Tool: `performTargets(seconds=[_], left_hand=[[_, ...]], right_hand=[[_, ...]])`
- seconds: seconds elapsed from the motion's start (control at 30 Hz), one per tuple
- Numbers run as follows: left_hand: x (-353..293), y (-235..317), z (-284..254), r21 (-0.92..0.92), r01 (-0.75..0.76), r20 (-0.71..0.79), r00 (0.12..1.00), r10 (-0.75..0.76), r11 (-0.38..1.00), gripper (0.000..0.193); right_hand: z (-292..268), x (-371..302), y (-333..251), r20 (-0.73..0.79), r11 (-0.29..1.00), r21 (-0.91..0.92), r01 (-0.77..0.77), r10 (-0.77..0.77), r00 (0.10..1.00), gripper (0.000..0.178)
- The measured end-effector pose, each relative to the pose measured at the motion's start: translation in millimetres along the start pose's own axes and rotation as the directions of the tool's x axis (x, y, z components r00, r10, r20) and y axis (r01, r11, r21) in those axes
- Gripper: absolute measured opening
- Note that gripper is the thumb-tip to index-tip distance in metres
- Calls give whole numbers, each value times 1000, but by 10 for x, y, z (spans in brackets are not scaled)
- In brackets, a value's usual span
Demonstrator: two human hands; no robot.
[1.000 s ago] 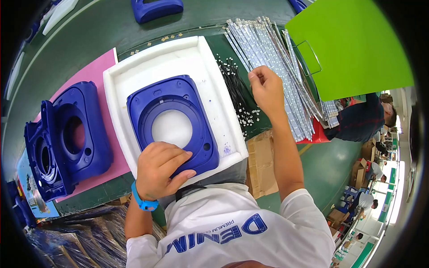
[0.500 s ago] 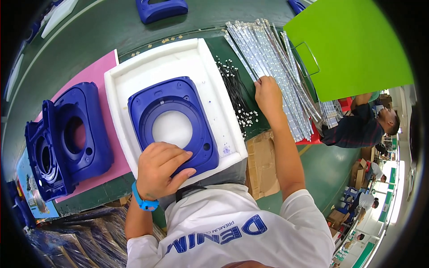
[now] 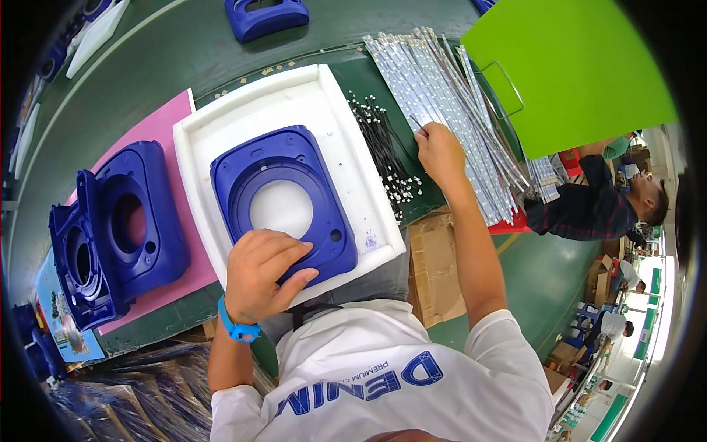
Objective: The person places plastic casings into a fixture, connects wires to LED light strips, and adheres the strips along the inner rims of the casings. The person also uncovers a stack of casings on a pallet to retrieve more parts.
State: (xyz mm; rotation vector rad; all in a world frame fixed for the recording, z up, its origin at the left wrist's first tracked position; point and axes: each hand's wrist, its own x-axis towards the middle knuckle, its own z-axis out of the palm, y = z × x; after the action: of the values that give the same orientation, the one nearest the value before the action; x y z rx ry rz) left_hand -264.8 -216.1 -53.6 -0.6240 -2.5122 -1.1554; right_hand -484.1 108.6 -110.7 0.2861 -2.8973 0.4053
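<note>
A blue plastic housing [image 3: 328,199] with a big round hole lies inside a white foam tray [image 3: 197,184] in front of me. My left hand [image 3: 266,271], with a blue watch on its wrist, grips the housing's near edge, fingers on top and thumb at the front. To the right, my right hand [image 3: 443,152] has its fingers closed at the left side of a pile of LED strips [image 3: 434,88]. Its thumb and forefinger pinch a strip there; the exact grip is partly hidden. Between tray and strips lies a bundle of black cables [image 3: 379,144] with white connectors.
Two more blue housings [image 3: 163,199] stand on a pink sheet [image 3: 177,118] at left. Another blue part [image 3: 266,20] sits at the far side. A green panel [image 3: 574,74] with a wire handle rises at right. Beyond it, a co-worker [image 3: 589,199] is near; cardboard [image 3: 437,269] lies below the table edge.
My right hand has shifted slightly at the strips, and the separate strip at the pile's left edge now lies closer in. My left hand stays on the housing. The view has turned slightly.
</note>
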Motion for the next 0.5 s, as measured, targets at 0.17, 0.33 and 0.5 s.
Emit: performTargets(seconds=[0.17,0.33,0.5], left_hand=[[-11,19,2,16,5,2,1000,-5,1000,33],[21,52,-7,20,1,29,1000,-1,1000,33],[102,89,-212,32,-30,82,996,27,999,33]], right_hand=[[-59,3,-22,46,998,-61,18,-15,999,20],[-67,-18,-30,119,989,-145,3,15,993,18],[-526,-392,-12,3,999,45,24,-25,1000,24]])
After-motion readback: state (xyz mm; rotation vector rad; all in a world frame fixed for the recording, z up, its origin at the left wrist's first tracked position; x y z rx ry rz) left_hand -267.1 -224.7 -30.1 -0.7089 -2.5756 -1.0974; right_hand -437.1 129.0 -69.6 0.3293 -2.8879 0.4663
